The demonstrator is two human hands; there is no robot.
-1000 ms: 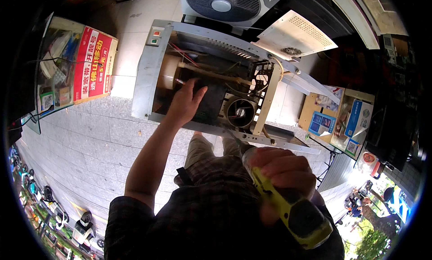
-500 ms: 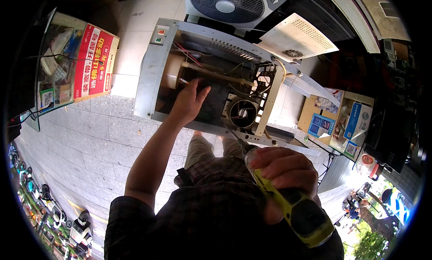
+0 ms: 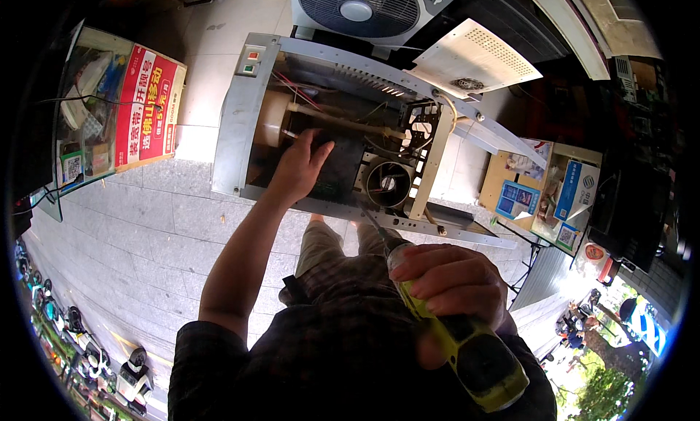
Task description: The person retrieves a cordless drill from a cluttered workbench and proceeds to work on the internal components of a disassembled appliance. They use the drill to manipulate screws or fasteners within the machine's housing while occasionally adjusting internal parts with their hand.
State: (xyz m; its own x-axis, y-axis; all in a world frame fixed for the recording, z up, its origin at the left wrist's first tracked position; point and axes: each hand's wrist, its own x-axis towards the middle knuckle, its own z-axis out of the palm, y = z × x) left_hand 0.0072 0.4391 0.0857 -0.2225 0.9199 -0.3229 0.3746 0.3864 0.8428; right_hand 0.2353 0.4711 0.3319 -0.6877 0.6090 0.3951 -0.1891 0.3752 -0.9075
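A long grey metal cabinet [image 3: 227,145] lies with its inside exposed. My left hand [image 3: 297,169] reaches into it beside a cream cylindrical tank [image 3: 271,119]. Its fingers are curled and partly hidden, with the thumb held apart; a thin white stick-like piece [image 3: 290,134] shows at the fingertips, too small to name. My right hand [image 3: 456,282] is wrapped round a yellow and black power screwdriver [image 3: 477,359] in front of my chest. The long thin bit [image 3: 373,220] slants up toward the cabinet's near edge, close to a round metal duct [image 3: 389,183]; whether the tip touches is unclear.
A box fan [image 3: 357,13] stands behind the cabinet. A perforated panel [image 3: 477,60] leans at the back right. Glass display cases flank the cabinet, one with a red sign [image 3: 149,107], the other with blue leaflets [image 3: 518,201]. Wires and a pale hose [image 3: 343,120] run inside the cabinet.
The whole view has shifted slightly, so the cabinet appears a little further left. My right hand and the power screwdriver have moved slightly left. My left hand stays beside the tank.
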